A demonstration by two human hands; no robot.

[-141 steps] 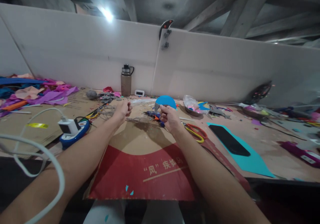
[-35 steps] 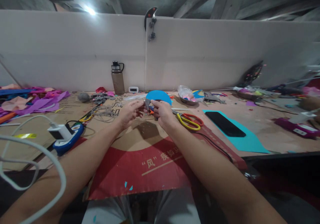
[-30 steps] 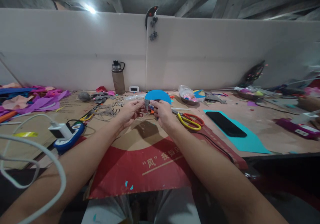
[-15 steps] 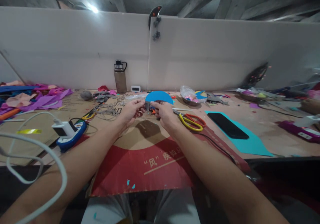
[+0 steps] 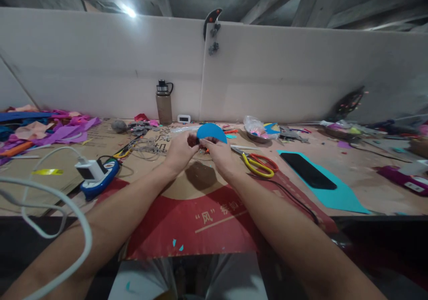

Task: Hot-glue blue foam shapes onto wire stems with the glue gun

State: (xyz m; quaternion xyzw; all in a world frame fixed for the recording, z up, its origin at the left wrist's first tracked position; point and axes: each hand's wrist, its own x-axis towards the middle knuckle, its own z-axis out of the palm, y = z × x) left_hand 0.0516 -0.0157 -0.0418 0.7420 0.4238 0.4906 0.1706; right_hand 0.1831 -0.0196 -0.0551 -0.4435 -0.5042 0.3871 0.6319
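A round blue piece [image 5: 212, 131], perhaps of foam sheet or felt, is held up over the cardboard. My right hand [image 5: 219, 153] pinches its lower edge between thumb and fingers. My left hand [image 5: 180, 153] is closed against its left edge, the back of the hand turned more towards me, so its fingertips are mostly hidden. Small orange and dark bits show between the hands, too small to name. Just right of my right hand lie scissors [image 5: 257, 162] with yellow and red handles.
Red-and-brown cardboard [image 5: 214, 222] covers the table before me. A phone [image 5: 307, 170] rests on a turquoise sheet [image 5: 347, 199] at right. A blue power strip [image 5: 100, 182] and looping white cable [image 5: 87, 233] are at left. A bottle [image 5: 164, 106] stands behind.
My left hand has turned inward and closer to my right hand, covering the grey piece seen between them before. The blue piece now shows narrower. The whole view has shifted slightly.
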